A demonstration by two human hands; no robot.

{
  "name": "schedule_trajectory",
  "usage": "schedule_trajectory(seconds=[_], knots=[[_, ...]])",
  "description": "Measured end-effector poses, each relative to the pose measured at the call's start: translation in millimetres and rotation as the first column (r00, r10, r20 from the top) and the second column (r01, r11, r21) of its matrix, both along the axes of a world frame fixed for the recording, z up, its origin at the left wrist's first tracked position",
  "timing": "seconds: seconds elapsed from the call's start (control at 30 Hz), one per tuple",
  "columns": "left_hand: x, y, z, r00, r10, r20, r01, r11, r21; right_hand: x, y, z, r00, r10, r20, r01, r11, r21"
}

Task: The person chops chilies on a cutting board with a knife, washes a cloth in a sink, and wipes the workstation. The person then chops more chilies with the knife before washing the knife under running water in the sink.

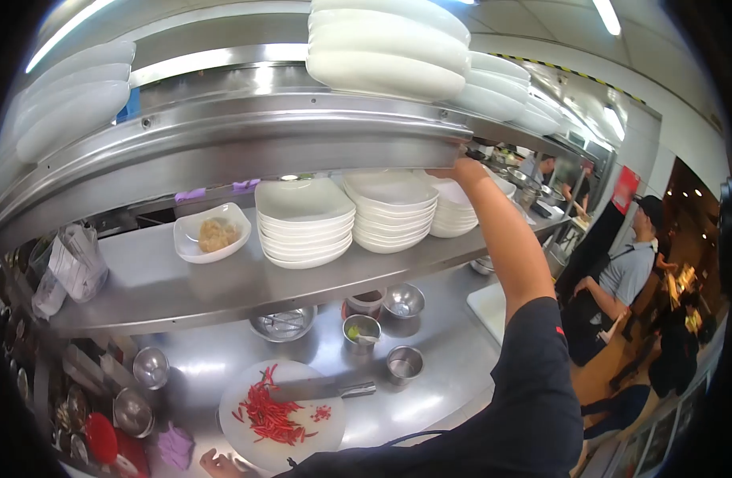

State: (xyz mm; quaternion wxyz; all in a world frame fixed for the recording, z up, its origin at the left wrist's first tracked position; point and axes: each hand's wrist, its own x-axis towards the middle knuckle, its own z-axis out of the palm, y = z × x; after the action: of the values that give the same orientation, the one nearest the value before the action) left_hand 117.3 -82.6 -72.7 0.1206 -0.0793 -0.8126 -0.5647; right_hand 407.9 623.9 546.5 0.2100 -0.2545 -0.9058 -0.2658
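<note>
My right hand (460, 169) is stretched up to the shelf's right part, just under the upper ledge and above a stack of white bowls (453, 213). Its fingers are mostly hidden, so I cannot tell whether they grip anything. Low at the bottom edge, my left hand (221, 464) is partly cut off, fingers loosely bent and apart, with nothing seen in it. Beside it lies a round white cutting board (246, 446) bearing cut red chillies (274, 414) and a cleaver (310, 392).
More white bowl stacks (306, 227) and a bowl of pale food (210, 231) stand on the middle shelf (158, 307). Metal bowls (404, 300) sit below. A purple cloth (175, 446) lies left of the board. A person in a cap (625, 279) stands at right.
</note>
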Motion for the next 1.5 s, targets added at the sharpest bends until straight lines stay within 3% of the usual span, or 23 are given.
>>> schedule_trajectory(seconds=[0.1, 0.2, 0.27, 0.33, 0.4, 0.47, 0.5, 0.53, 0.6, 0.63, 0.67, 0.73, 0.77, 0.83, 0.87, 0.97, 1.07, 1.1, 1.13, 1.23, 1.3, 1.37, 1.5], knots=[[12.0, -6.5, -4.3, 0.997, 0.06, -0.038, -0.063, 0.995, -0.078, 3.8, -10.6, -7.5, 0.997, 0.064, 0.049, -0.062, 0.997, -0.038], [19.3, -3.6, -6.2, 0.998, 0.06, -0.004, -0.06, 0.993, -0.106, 4.0, -65.0, 8.4, 0.996, -0.09, -0.003, 0.088, 0.977, -0.193], [19.7, 2.5, -4.1, 0.997, 0.062, 0.035, -0.058, 0.994, -0.096, 6.8, -77.0, 10.2, 0.993, 0.014, -0.117, -0.029, 0.991, -0.13], [22.2, 10.8, -2.8, 0.992, -0.03, -0.125, 0.019, 0.996, -0.089, 8.4, -61.2, 14.0, 0.983, 0.08, -0.165, -0.108, 0.98, -0.165], [34.4, 26.6, 21.0, 0.991, -0.024, -0.131, 0.012, 0.996, -0.087, 11.0, -46.7, 13.5, 0.967, 0.143, -0.212, -0.186, 0.962, -0.2], [41.1, 34.3, 34.8, 0.99, -0.018, -0.139, 0.007, 0.996, -0.084, 14.5, -33.9, 10.2, 0.952, 0.028, -0.305, -0.055, 0.995, -0.08], [42.8, 36.0, 36.9, 0.99, -0.022, -0.142, 0.012, 0.997, -0.072, 13.8, -22.5, 17.8, 0.966, -0.137, -0.218, 0.113, 0.986, -0.121], [45.3, 36.2, 39.5, 0.989, -0.025, -0.145, 0.016, 0.998, -0.062, 16.8, -26.9, 15.0, 0.967, -0.137, -0.216, 0.111, 0.986, -0.126], [52.1, 36.1, 44.6, 0.993, -0.024, -0.114, 0.017, 0.998, -0.063, 26.7, -37.4, 8.7, 0.605, -0.16, -0.78, -0.32, 0.848, -0.422], [52.4, 36.0, 46.7, 0.996, -0.027, -0.083, 0.022, 0.998, -0.058, 25.7, -17.5, -0.2, 0.392, -0.113, -0.913, -0.576, 0.743, -0.339], [50.3, 36.1, 47.6, 0.996, -0.035, -0.084, 0.03, 0.998, -0.063, 36.9, 0.1, -11.5, 0.39, -0.12, -0.913, -0.571, 0.746, -0.342], [48.8, 38.8, 44.9, 0.994, -0.096, -0.058, 0.094, 0.995, -0.043, 61.7, -28.7, -24.2, -0.096, -0.255, -0.962, -0.808, 0.584, -0.074], [45.0, 43.1, 42.9, 0.992, -0.112, -0.051, 0.11, 0.993, -0.05, 73.6, -41.4, -30.7, -0.095, -0.261, -0.961, -0.799, 0.596, -0.083], [36.0, 65.0, 49.1, 0.979, -0.196, -0.061, 0.196, 0.981, -0.01, 96.4, -60.4, -38.4, -0.317, -0.311, -0.896, -0.87, 0.472, 0.144], [37.3, 81.4, 64.3, 0.96, -0.263, -0.093, 0.264, 0.965, -0.007, 103.9, -61.4, -37.2, -0.315, -0.311, -0.897, -0.864, 0.485, 0.135], [37.1, 132.6, 122.5, 0.882, -0.456, -0.119, 0.456, 0.889, -0.024, 104.4, -75.2, -31.5, -0.048, -0.395, -0.917, -0.896, 0.423, -0.136], [41.6, 178.9, 179.2, 0.842, -0.535, -0.076, 0.536, 0.844, -0.007, 65.2, -107.8, -26.2, 0.25, -0.46, -0.852, -0.751, 0.464, -0.471], [40.9, 193.4, 186.4, 0.807, -0.567, -0.166, 0.571, 0.82, -0.025, 55.0, -112.3, -25.2, 0.359, -0.458, -0.813, -0.662, 0.489, -0.568], [42.5, 201.7, 192.5, 0.763, -0.596, -0.252, 0.605, 0.795, -0.047, 51.2, -101.3, -25.0, 0.345, -0.471, -0.812, -0.662, 0.492, -0.566], [67.5, 212.7, 210.7, 0.751, -0.637, -0.177, 0.651, 0.758, 0.036, 50.7, -76.3, -17.6, 0.357, -0.471, -0.807, -0.749, 0.371, -0.548], [65.9, 204.5, 187.6, 0.735, -0.645, -0.21, 0.665, 0.746, 0.034, 69.1, -92.3, 6.2, -0.331, -0.525, -0.784, -0.823, 0.567, -0.033], [75.2, 188.2, 166.7, 0.721, -0.672, -0.169, 0.693, 0.702, 0.164, 92.0, -77.7, 0.5, -0.517, -0.484, -0.706, -0.802, 0.562, 0.202], [71.6, 154.5, 131.0, 0.715, -0.696, 0.056, 0.663, 0.702, 0.262, 138.3, -83.3, -22.1, -0.667, -0.459, -0.587, -0.742, 0.486, 0.462]])
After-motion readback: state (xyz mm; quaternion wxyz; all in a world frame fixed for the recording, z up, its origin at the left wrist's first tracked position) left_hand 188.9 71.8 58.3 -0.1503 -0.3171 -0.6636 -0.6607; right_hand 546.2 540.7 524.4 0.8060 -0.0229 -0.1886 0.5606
